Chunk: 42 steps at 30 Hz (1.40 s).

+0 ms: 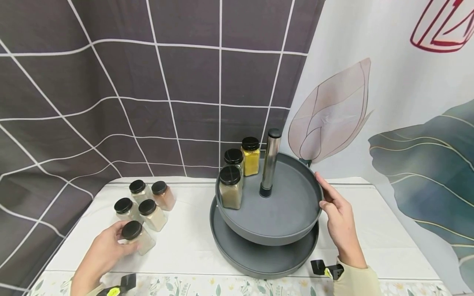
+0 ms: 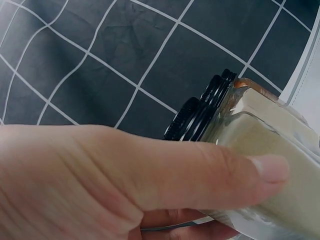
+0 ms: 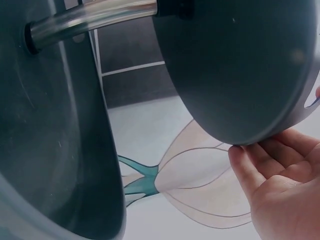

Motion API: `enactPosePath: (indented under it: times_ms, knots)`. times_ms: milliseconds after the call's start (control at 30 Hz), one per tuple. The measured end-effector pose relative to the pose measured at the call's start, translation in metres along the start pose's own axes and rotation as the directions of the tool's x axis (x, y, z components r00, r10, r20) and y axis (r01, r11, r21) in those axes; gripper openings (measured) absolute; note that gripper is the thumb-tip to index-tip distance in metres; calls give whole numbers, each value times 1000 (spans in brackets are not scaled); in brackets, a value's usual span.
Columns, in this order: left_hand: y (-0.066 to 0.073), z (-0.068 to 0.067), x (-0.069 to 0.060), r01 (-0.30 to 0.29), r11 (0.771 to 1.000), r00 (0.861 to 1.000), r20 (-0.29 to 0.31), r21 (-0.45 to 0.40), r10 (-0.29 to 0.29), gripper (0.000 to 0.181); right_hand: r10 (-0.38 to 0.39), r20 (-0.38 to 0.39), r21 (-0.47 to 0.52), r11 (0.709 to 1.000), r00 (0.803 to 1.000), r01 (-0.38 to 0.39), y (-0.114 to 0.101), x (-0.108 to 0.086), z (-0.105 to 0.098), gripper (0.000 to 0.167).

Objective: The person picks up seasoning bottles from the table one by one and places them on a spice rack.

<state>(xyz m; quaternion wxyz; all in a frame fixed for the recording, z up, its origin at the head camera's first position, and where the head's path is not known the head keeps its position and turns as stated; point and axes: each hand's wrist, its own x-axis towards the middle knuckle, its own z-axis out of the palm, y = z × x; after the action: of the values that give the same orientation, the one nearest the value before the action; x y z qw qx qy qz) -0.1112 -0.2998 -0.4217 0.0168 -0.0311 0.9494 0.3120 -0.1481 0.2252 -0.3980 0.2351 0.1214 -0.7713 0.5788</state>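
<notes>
My left hand (image 1: 105, 248) grips a square glass spice jar (image 1: 145, 242) with a black lid and pale powder inside. In the left wrist view its thumb (image 2: 240, 175) lies along the glass. The jar is at the near side of a group of several similar jars (image 1: 157, 220) on the left. My right hand (image 1: 340, 222) touches the outer right rim of the upper tray (image 1: 289, 209) of a grey two-tier rack, its fingers fairly straight against the wall. Three jars stand on that tray's left side: a yellow one (image 1: 251, 162), a beige one (image 1: 231, 195) and another jar (image 1: 234, 156) partly hidden between them.
The rack's lower tray (image 1: 255, 263) sits beneath the upper one, shifted toward the front. A metal post with a black cap (image 1: 271, 160) rises from the upper tray. A white cloth (image 1: 189, 230) covers the table, and a dark gridded curtain (image 1: 192, 82) hangs behind.
</notes>
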Motion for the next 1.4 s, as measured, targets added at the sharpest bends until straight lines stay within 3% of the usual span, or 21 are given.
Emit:
enactPosePath:
  times_ms: [433,733,1400]
  knots:
    - [3,-1,1,13,1000,1000,-4,27,-12,66,-8,1,-16,1000,1000,8,0,-1,-2,64]
    - [9,-2,2,65,997,998,-11,42,-64,71,-44,-6,-8,999,999,44,1,0,-1,63]
    - [18,-11,-8,46,998,997,-65,39,-43,70,-57,-12,-4,998,998,57,3,0,-1,60]
